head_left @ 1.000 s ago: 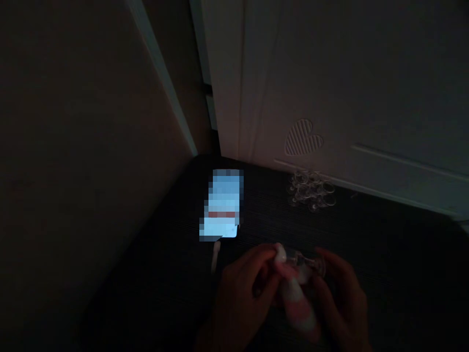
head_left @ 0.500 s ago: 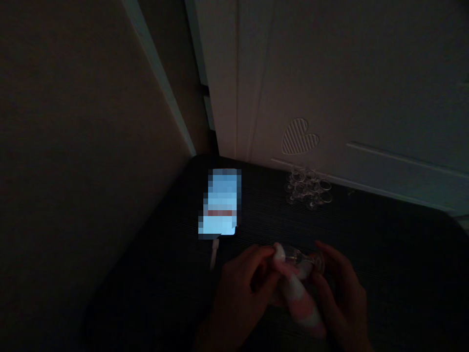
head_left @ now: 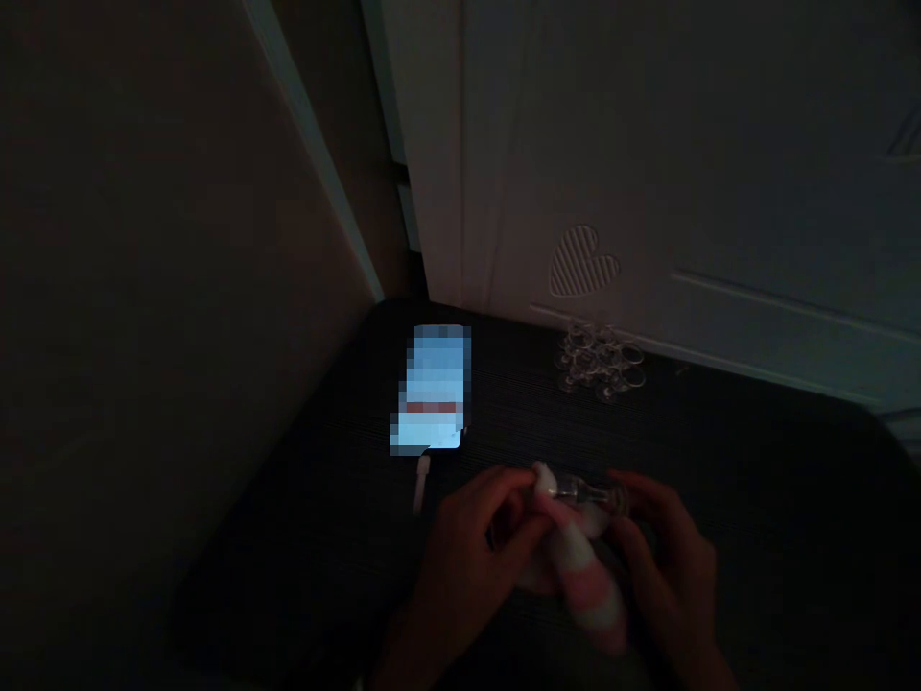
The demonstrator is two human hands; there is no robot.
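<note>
In dim light, a small clear stemmed glass (head_left: 574,488) lies sideways between my hands. My left hand (head_left: 467,552) is closed on a pink and white striped cloth (head_left: 591,585), which covers the rim end of the glass and hangs down below it. The fingers of my right hand (head_left: 666,552) are closed around the glass's round base at its right end. Part of the cloth is hidden behind my left fingers.
A lit phone (head_left: 436,384) with a white cable plug (head_left: 421,480) below it lies on the dark table (head_left: 504,403). Several small clear glasses (head_left: 601,360) stand together near the pale panel (head_left: 648,192), which bears a ribbed heart.
The view has shifted slightly, so the phone and glasses appear a little higher. Both hands keep their hold, and the hanging cloth end has moved slightly left.
</note>
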